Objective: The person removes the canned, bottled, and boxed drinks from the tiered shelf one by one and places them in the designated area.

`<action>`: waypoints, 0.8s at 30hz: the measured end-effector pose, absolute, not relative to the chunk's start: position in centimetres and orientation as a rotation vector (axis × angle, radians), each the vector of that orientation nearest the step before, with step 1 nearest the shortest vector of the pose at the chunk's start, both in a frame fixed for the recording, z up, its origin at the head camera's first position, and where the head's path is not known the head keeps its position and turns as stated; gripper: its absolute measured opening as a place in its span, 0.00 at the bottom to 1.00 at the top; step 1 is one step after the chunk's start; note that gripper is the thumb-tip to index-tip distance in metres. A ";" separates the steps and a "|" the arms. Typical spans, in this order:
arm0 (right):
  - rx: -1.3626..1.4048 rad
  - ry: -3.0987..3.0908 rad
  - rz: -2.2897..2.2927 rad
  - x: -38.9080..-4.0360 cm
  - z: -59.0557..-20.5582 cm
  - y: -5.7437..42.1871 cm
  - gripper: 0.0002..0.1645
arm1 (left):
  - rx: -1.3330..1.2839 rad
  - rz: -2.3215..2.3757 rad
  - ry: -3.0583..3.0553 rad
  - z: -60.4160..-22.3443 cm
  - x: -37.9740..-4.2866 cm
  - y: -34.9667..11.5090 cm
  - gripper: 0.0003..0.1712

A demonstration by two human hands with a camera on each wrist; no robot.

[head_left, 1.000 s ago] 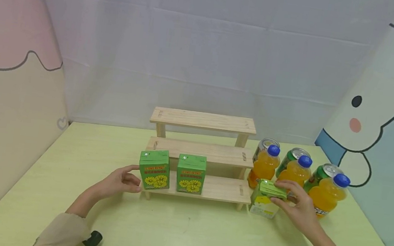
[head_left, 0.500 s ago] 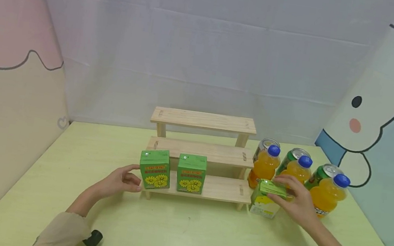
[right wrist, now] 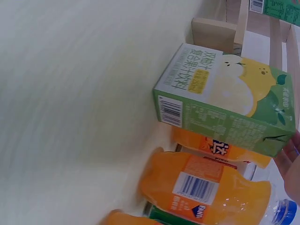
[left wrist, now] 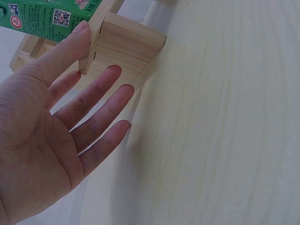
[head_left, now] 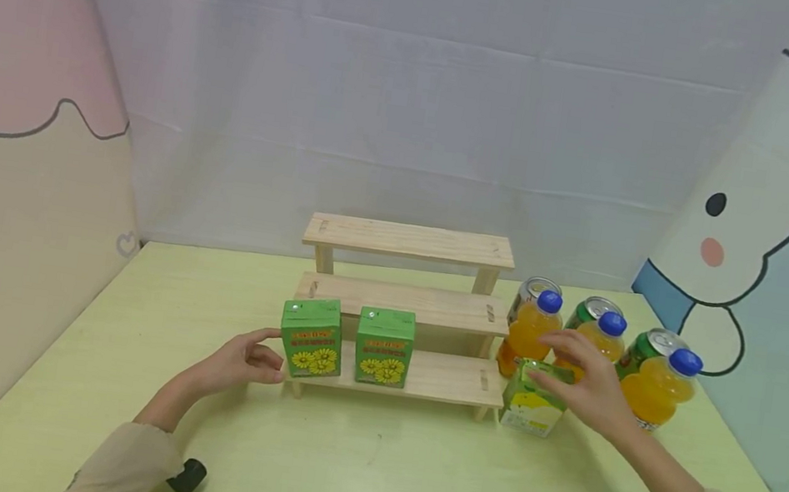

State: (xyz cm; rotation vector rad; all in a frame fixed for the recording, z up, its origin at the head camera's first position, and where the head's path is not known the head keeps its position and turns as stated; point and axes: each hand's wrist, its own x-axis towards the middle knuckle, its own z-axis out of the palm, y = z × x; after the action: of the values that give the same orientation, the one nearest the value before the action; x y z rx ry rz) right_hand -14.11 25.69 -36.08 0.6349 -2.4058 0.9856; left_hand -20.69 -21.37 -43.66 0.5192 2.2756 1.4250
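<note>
Two green drink cartons with yellow flowers, the left carton [head_left: 311, 349] slightly turned and the other carton [head_left: 382, 359] facing front, stand on the lowest step of a wooden three-step shelf [head_left: 455, 379]. My left hand [head_left: 230, 364] is at the shelf's left end, fingers extended beside the left carton; in the left wrist view its thumb [left wrist: 70, 49] lies by the step's edge. A light green and yellow juice carton [right wrist: 225, 101] stands on the table right of the shelf. My right hand [head_left: 593, 392] is over its top, thumb and fingers spread apart; whether they touch it, I cannot tell.
Behind the juice carton stand orange drink bottles with blue caps, including a left bottle [head_left: 527, 336] and a right bottle [head_left: 654, 392]. Drink cans, among them a green can [head_left: 640, 352], stand behind them. A pale cloth wall [head_left: 413, 114] closes the back.
My right hand's fingers have lifted and spread away from the top of the juice carton, which stays in place. My left hand and the two flower cartons have not visibly moved.
</note>
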 end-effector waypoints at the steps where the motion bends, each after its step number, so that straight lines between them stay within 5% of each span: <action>1: 0.644 -2.408 0.975 -14.0 -35.5 25.3 0.23 | 0.522 1.424 2.277 -43.6 -20.7 -21.4 0.45; 24: 1.041 -2.299 1.089 -18.3 -34.1 20.1 0.30 | 0.507 1.437 2.267 -43.4 -20.7 -21.3 0.46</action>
State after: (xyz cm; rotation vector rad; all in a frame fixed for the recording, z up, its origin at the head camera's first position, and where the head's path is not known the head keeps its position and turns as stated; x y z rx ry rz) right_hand -18.30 20.15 -34.05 1.0410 -2.2992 1.0895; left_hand -20.65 -21.35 -43.38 0.5074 2.2672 1.4366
